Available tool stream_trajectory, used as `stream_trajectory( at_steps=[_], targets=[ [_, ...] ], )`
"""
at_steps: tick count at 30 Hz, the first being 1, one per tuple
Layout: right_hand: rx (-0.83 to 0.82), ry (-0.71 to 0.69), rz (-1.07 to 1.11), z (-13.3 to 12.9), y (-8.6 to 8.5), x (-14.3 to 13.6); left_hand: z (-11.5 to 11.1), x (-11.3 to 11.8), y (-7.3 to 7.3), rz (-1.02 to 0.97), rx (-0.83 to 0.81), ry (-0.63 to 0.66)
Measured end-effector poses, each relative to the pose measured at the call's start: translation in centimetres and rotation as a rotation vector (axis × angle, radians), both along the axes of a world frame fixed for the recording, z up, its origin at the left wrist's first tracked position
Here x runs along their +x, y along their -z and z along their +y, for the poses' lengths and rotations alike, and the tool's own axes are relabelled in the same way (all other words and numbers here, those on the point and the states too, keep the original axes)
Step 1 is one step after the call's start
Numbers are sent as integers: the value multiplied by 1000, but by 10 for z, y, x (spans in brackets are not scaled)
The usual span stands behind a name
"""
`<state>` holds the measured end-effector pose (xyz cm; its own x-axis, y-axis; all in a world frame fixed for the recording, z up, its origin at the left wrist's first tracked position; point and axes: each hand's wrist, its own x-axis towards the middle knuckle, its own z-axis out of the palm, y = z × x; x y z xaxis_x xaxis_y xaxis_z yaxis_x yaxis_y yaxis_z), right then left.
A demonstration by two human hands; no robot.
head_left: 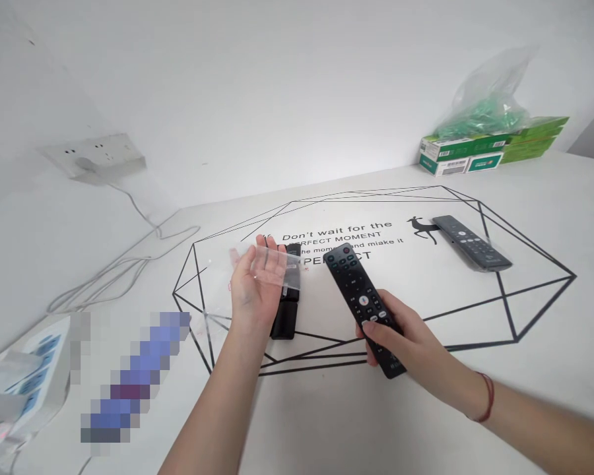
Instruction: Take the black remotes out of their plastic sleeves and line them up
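Note:
My right hand point(386, 330) is closed around a black remote control point(359, 290), its buttons facing up and my thumb on its lower part. My left hand point(262, 277) is turned palm up with its fingers spread, and a clear plastic sleeve point(290, 270) lies across the palm and fingers. Behind that hand, partly hidden, black objects point(284, 320) rest on the table. Another remote point(472, 244), wrapped in clear plastic, lies at the right beside the printed deer.
Green and white boxes point(462, 155) with a clear bag point(490, 109) on top stand at the back right. A power strip point(34, 382), loose cables point(103, 274) and a pixelated blue item point(141, 369) are at the left. A wall socket point(96, 157) is above.

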<state>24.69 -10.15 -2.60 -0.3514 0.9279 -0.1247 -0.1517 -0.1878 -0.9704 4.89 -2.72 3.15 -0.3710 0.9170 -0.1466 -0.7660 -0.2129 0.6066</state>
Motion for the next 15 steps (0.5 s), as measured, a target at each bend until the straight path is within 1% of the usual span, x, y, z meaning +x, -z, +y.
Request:
stream_trajectory(
  at_steps=[3, 7, 11, 15],
  targets=[
    [34, -56, -112, -3, -1, -1, 0, 1, 0, 0, 5, 19],
    [52, -101, -198, -4, -2, -2, -1, 4, -1, -3, 6, 46],
    [47, -127, -237, -3, -5, -2, -3, 7, -1, 16, 10, 69],
    [52, -142, -234, -2, -5, -2, -6, 10, 2, 93, 48, 130]
  ],
)
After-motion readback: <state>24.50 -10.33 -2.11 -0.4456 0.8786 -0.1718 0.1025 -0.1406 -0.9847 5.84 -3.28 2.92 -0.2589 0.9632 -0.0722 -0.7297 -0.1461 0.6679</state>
